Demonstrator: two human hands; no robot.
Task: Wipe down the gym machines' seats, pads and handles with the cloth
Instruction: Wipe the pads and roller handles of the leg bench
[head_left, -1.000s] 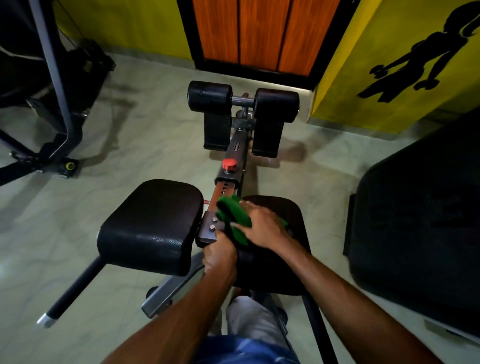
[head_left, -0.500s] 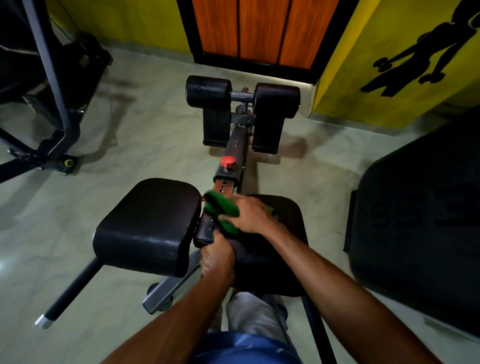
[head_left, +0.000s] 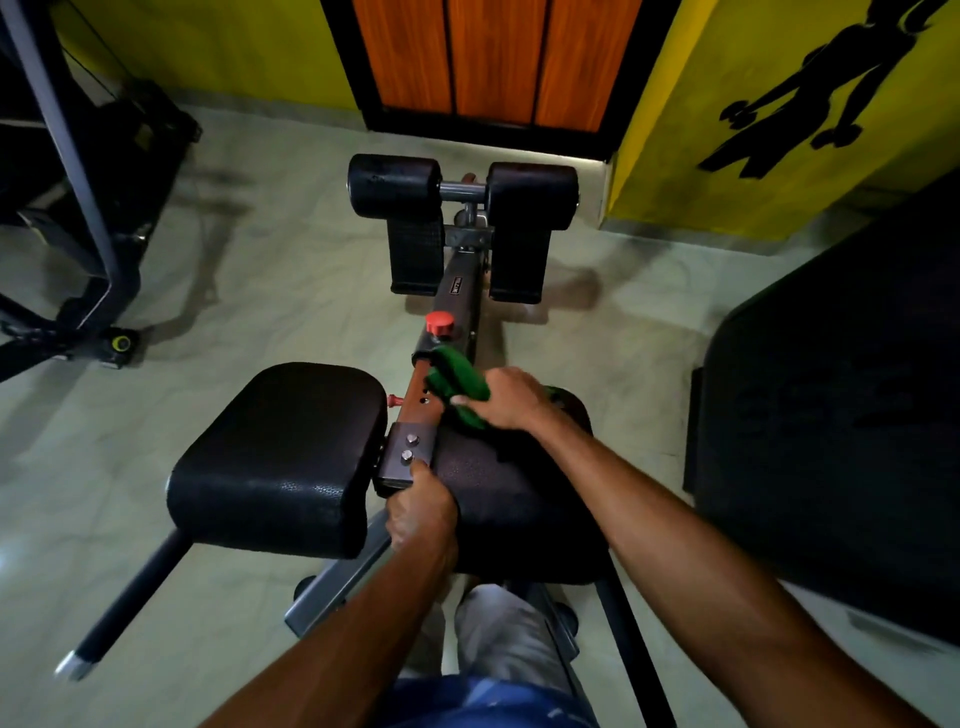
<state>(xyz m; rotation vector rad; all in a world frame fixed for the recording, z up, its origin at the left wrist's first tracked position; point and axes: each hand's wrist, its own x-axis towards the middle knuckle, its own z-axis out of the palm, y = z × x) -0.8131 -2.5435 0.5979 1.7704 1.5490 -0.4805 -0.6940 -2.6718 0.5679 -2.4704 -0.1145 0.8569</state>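
bench: seen from above at frame centre, set on the pale floor.
left pad: black, at centre left.
right pad: black, partly covered by the forearms.
rollers: two, black, at upper centre.
right hand: fingers are curled round the cloth.
left hand: fingers are wrapped round the near edge of the bracket, between the pads.
cloth: green, bunched, pressed on the beam, just below the red knob.
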